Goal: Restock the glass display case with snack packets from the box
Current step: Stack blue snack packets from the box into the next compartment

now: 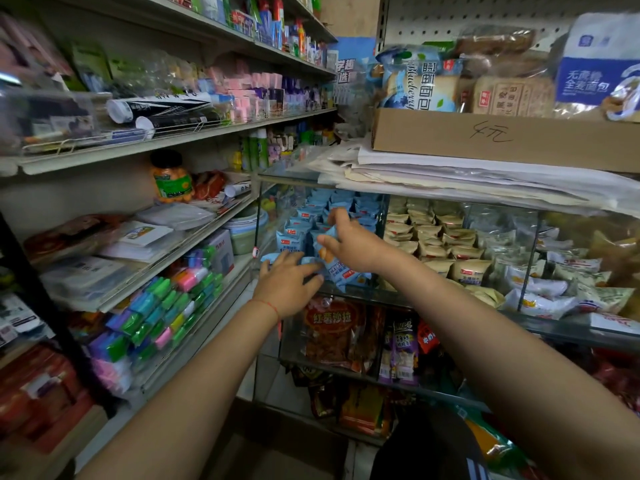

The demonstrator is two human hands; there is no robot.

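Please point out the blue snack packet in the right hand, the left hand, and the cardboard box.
blue snack packet (341, 271): head view, lower front face.
left hand (285, 284): head view, back of hand.
cardboard box (450, 133): head view, front wall.
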